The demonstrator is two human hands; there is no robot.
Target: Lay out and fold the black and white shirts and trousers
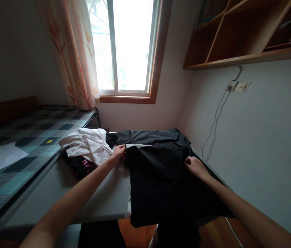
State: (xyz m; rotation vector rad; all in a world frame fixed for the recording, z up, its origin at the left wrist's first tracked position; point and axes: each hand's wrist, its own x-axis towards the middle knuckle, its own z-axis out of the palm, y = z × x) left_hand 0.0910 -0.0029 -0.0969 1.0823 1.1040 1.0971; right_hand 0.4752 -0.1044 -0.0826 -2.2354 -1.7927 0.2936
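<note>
A black garment [158, 186] lies spread over the table, its near edge hanging over the front. My left hand [119, 152] pinches its upper left corner, where a pale strip shows along the edge. On the garment's right side my right hand [194, 166] is closed on the black cloth. Behind it, a dark grey garment [155, 137] stretches along the far end of the table. White clothing [90, 143] is heaped to the left, on top of a black piece with pink lettering [83, 167].
The light table [101, 196] stands beside a bed with a checked cover [31, 127], where a paper sheet [0, 158] lies. A window [132, 48] and curtain [75, 55] are ahead. Wooden shelves [238, 38] and a cabled socket [238, 86] are on the right wall.
</note>
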